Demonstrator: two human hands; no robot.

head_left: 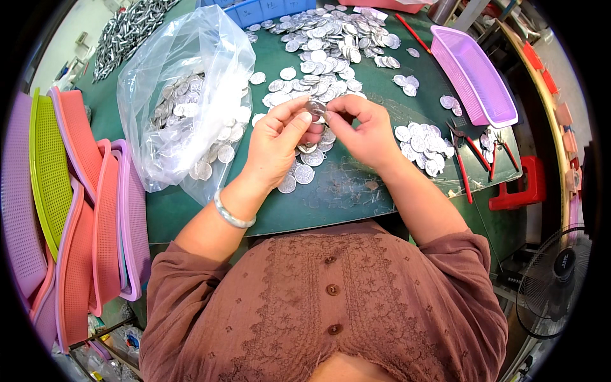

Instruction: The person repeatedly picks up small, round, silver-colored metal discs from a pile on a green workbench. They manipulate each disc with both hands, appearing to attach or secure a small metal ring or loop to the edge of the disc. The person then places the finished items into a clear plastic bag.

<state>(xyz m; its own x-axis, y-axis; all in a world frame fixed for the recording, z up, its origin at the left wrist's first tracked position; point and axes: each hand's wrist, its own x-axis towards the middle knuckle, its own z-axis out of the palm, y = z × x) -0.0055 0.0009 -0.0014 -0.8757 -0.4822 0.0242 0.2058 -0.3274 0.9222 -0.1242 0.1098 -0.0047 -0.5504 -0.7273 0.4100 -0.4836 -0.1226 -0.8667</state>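
Observation:
Between my two hands, above the green table, is a round silver medallion (316,107) like those lying around. My left hand (280,135) pinches its left side between thumb and fingers, and a bangle circles that wrist. From the right, the thumb and forefinger of my right hand (364,129) close on its edge. Under and beside my left hand lie several loose medallions (304,174). A large heap of medallions (337,38) spreads beyond my hands. To the left stands a clear plastic bag (184,108) with many more inside. Another small pile of medallions (423,146) lies right of my right hand.
Red-handled pliers (463,165) lie near the table's right edge, below a purple basket (474,76). A pile of metal pieces (127,38) sits far left, a blue bin (267,9) at the back. Stacked baskets (76,210) line the left; a fan (560,274) stands right.

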